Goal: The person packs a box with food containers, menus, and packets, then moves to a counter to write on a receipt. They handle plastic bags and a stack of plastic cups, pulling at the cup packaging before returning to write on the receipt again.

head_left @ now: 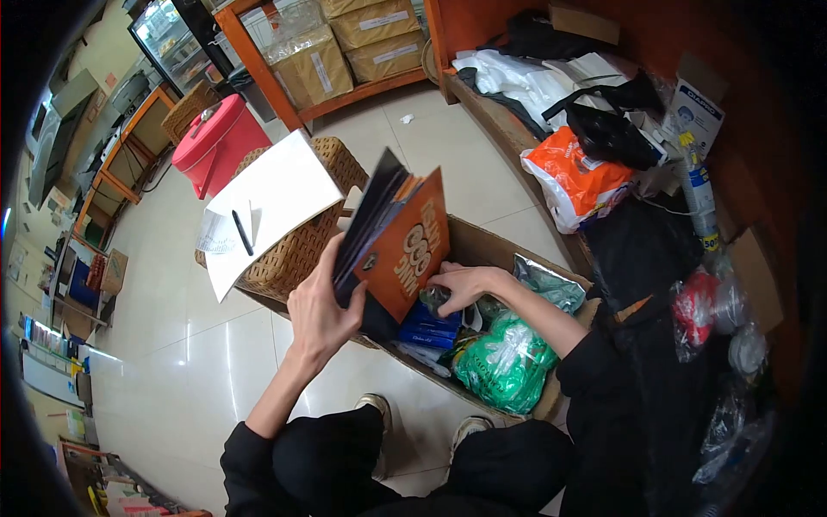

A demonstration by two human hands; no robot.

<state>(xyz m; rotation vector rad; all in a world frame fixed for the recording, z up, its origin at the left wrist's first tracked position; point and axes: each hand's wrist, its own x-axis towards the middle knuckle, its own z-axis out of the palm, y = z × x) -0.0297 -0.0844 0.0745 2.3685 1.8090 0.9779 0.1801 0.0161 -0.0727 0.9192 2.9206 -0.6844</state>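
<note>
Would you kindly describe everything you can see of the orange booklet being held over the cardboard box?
The orange booklet is thin and flat, seemingly glossy card, with large pale rounded lettering and a small dark round mark near its lower corner. It fronts a fanned stack of darker booklets, tilted upright. The left hand grips the stack from behind at its lower edge. It hangs above the open cardboard box, where the right hand reaches just beside its lower edge.
</note>
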